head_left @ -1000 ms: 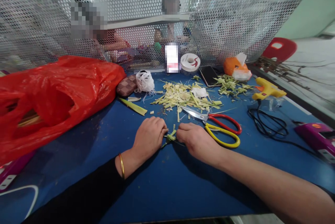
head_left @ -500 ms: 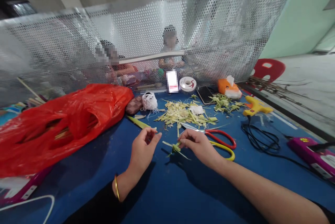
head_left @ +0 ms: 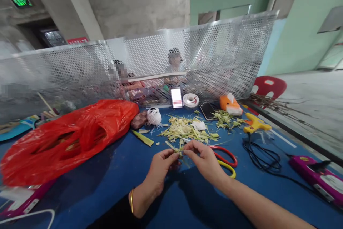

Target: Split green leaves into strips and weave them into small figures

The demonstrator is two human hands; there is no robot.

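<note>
A small knotted piece of green leaf strips (head_left: 178,149) is between my two hands, above the blue table (head_left: 171,204). My left hand (head_left: 160,168), with a gold bangle at the wrist, pinches it from the left. On the other side, the thumb and fingers of my right hand (head_left: 205,157) are closed on it too. Fingers cover part of the piece. Scissors (head_left: 232,154) with one red and one yellow handle lie partly beneath my right hand. Just beyond both hands spreads a heap of pale leaf scraps (head_left: 182,129). A cut green leaf (head_left: 143,138) rests to the left.
A red plastic bag (head_left: 112,114) fills the left side. White string (head_left: 154,116), a tape roll (head_left: 190,100), a phone (head_left: 207,111) and tissues (head_left: 230,105) stand farther back. At right are a yellow glue gun (head_left: 255,123) and purple power strip (head_left: 316,175). People sit behind the perforated screen (head_left: 150,50).
My left hand has moved right and taken hold of the leaf piece that my right hand was holding alone. The view has tilted upward, showing more wall.
</note>
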